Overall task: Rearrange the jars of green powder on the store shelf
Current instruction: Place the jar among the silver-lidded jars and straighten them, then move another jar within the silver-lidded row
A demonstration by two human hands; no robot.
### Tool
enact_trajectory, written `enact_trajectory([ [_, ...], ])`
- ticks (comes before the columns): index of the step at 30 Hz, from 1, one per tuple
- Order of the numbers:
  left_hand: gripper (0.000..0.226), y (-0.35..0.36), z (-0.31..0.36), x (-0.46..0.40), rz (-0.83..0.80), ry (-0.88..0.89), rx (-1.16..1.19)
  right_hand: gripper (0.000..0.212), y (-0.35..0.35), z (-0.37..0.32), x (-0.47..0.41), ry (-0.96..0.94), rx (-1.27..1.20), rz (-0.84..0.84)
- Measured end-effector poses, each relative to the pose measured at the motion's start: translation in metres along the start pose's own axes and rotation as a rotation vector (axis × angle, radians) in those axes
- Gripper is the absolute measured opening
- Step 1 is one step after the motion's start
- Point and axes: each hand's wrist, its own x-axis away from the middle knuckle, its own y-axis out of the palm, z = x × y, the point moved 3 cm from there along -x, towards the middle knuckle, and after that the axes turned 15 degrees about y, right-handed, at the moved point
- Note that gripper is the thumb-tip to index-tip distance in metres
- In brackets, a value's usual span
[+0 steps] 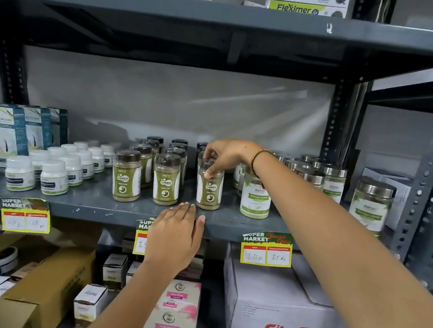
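Observation:
Several dark-lidded jars of green powder stand in rows on the grey middle shelf (97, 202). The front row holds three: a left jar (126, 177), a middle jar (166, 181) and a right jar (209, 191). My right hand (225, 156) reaches in from the right and grips the right jar from above, fingers around its lid and thumb on its front. My left hand (175, 235) hovers flat at the shelf's front edge just below that jar, fingers together, holding nothing.
White pill bottles (51, 177) and teal boxes (8, 132) stand at the left. Steel-lidded moringa jars (256, 199) crowd the right, close to the gripped jar. Yellow price tags (267, 251) hang on the shelf edge. A fitfizz carton (284, 323) and small boxes sit below.

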Motion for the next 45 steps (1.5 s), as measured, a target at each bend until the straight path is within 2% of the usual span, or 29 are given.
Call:
enact_trajectory([
  [10,0.054,-0.001,-0.001,0.000,-0.006,0.000,0.005,0.056,0.005,-0.002,-0.002,0.056,-0.132,-0.077],
  [16,0.055,-0.002,0.000,0.001,-0.032,0.006,0.001,0.062,0.008,0.005,0.013,0.044,-0.178,-0.031],
  [21,0.056,-0.003,0.001,0.001,-0.052,0.008,0.007,0.063,-0.006,0.021,0.036,0.003,-0.178,0.210],
  [24,0.053,-0.006,0.004,0.001,-0.050,0.005,0.002,0.047,-0.024,0.041,0.060,-0.025,-0.294,0.431],
  [27,0.051,-0.008,0.006,0.003,-0.049,-0.017,0.001,0.032,-0.039,0.069,0.076,0.008,-0.348,0.575],
  [35,0.053,-0.007,0.007,0.002,-0.065,-0.019,0.021,0.013,-0.049,0.176,0.106,0.404,-0.150,0.598],
  [39,0.055,-0.007,0.007,0.002,-0.066,-0.011,0.012,0.027,-0.045,0.203,0.121,0.572,0.115,0.551],
  [42,0.056,-0.006,0.006,0.002,-0.075,-0.010,0.012,0.043,-0.039,0.211,0.125,0.677,0.325,0.444],
  [45,0.055,-0.005,0.006,0.002,-0.064,-0.007,0.010,0.056,-0.034,0.218,0.125,0.762,0.407,0.321],
])
